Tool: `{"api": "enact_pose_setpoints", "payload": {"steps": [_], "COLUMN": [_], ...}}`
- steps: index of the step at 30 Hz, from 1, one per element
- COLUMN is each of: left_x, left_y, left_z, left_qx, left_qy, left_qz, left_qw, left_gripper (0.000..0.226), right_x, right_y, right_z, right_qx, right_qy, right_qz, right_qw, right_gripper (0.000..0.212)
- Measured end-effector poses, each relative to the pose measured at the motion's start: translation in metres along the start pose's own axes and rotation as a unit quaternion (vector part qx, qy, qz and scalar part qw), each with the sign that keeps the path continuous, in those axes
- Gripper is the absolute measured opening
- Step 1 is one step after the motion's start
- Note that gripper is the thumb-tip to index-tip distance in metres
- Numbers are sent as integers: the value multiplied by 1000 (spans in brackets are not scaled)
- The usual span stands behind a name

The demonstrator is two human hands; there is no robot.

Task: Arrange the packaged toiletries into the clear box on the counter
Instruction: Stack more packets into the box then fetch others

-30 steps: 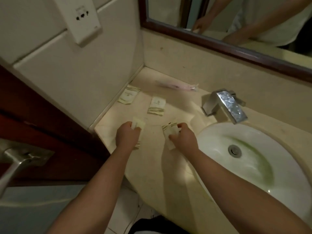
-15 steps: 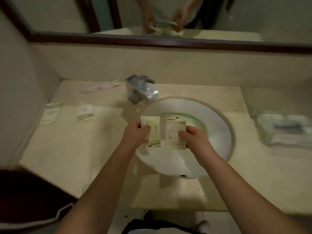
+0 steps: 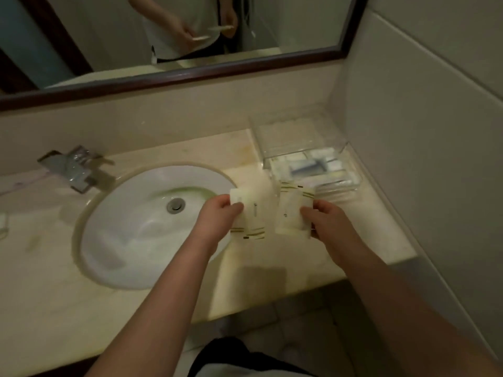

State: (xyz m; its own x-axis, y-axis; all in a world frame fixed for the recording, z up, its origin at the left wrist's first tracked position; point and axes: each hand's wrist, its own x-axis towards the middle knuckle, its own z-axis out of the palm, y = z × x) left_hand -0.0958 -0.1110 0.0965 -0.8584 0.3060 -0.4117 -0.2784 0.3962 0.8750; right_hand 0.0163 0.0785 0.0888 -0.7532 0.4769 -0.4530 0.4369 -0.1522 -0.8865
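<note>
My left hand [image 3: 217, 219] grips a flat cream packet with green stripes [image 3: 254, 213] by its left edge, above the sink's right rim. My right hand [image 3: 326, 224] holds a second cream striped packet [image 3: 292, 210] by its right edge, just right of the first. Both packets hang in the air, side by side. The clear box [image 3: 345, 151] stands on the counter in the far right corner, a little beyond my right hand. Several wrapped toiletries lie inside the clear box.
A white round sink [image 3: 141, 229] fills the counter's middle, with a chrome faucet [image 3: 76, 167] behind it on the left. A pink wrapped item [image 3: 19, 183] and another packet [image 3: 2, 224] lie at the far left. A tiled wall [image 3: 435, 131] closes off the right side. The mirror [image 3: 163, 36] hangs above.
Both hands lifted a packet each from the left counter and carried them rightward across the sink. The view has swung right, bringing the clear box close to my right hand.
</note>
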Motion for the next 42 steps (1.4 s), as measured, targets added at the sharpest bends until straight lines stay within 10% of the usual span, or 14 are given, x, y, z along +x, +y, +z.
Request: {"api": "enact_pose_setpoints", "payload": {"steps": [8,31,42], "left_x": [42,112,110], "left_y": [22,50,56], "left_z": [43,99,103], "left_qx": [8,-38,-45], "left_qy": [-4,42,8], "left_qz": [-6,-60,-20], "left_qw": [1000,997,999], "left_gripper": [44,10,15], "right_x": [35,137,134], "right_y": [3,-24,-35], "right_z": [-50,-92,-86], "right_qx": [-18,-27,-52], "right_qy": [30,-52,-54], "right_qz": [40,71,-75], "right_qw": [999,996,994], "right_gripper": [14,19,6]}}
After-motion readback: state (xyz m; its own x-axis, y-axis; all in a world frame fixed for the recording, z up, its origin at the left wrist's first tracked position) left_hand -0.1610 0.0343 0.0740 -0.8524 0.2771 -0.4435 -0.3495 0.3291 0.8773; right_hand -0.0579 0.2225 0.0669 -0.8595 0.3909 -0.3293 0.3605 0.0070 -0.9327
